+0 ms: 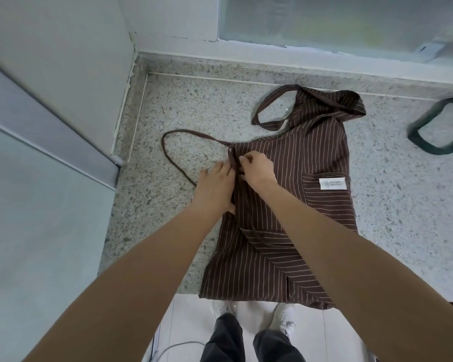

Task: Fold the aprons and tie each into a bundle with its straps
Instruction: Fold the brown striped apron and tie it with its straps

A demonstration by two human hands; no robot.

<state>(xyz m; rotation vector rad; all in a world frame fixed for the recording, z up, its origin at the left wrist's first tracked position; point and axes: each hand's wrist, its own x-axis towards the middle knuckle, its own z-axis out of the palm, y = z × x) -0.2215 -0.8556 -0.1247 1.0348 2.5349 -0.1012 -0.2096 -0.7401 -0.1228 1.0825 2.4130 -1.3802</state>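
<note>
You are working at the left edge of the brown striped apron (298, 194) lying on the speckled counter (168, 105).

Left of your left hand (215, 186), the waist strap (168, 142) is looping out over the counter. That hand is lying flat, fingers straight, pressing on the apron's edge. Just right of it, your right hand (258, 169) is pinching the hem where the strap joins. Right of this hand, the white label (332, 184) is showing; farther right, a dark green strap (439, 126) is lying well apart.
</note>
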